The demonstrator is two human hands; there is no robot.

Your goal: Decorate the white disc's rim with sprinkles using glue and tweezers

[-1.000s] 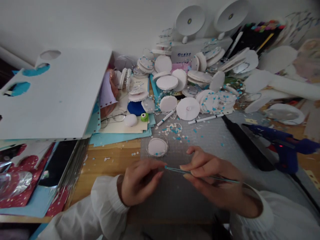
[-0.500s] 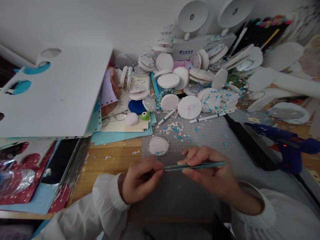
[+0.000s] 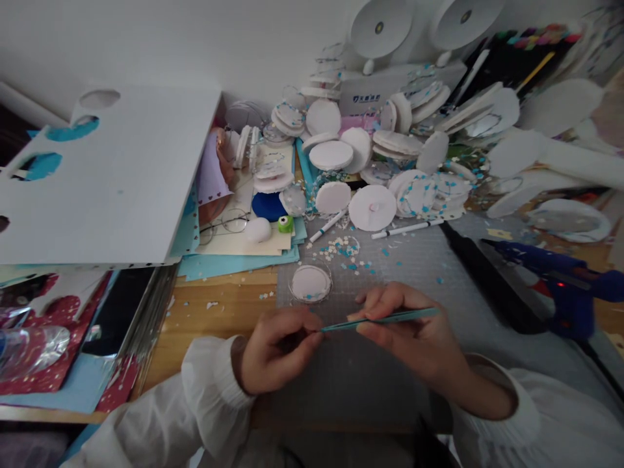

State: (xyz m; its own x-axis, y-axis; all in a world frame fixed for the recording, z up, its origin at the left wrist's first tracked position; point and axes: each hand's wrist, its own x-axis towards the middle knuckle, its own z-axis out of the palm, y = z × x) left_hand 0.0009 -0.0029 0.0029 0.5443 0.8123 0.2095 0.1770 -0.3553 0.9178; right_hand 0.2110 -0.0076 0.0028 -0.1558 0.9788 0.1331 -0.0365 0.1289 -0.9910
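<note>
My right hand (image 3: pixel 420 348) grips a pair of teal tweezers (image 3: pixel 410 316) between thumb and fingers. The tweezers lie almost level, pointing left, and their arms are pressed close together. Their tips meet the fingertips of my left hand (image 3: pixel 277 354), which is closed in a pinch; whatever it holds is too small or hidden to make out. Just beyond the hands, a white disc (image 3: pixel 311 283) with a thin wire ring around it and small blue bits on its edge rests on the grey cutting mat (image 3: pixel 351 383).
Tiny white and blue paper flowers (image 3: pixel 341 250) are scattered behind the disc. Many white discs (image 3: pixel 373 208) with decorated wires are heaped at the back. A blue glue gun (image 3: pixel 560 279) lies right, a green punch (image 3: pixel 285 224) and a white board (image 3: pixel 121 188) left.
The arms of the tweezers have closed together; a gap showed between them before. Both hands stay nearly in place, and the view has shifted slightly.
</note>
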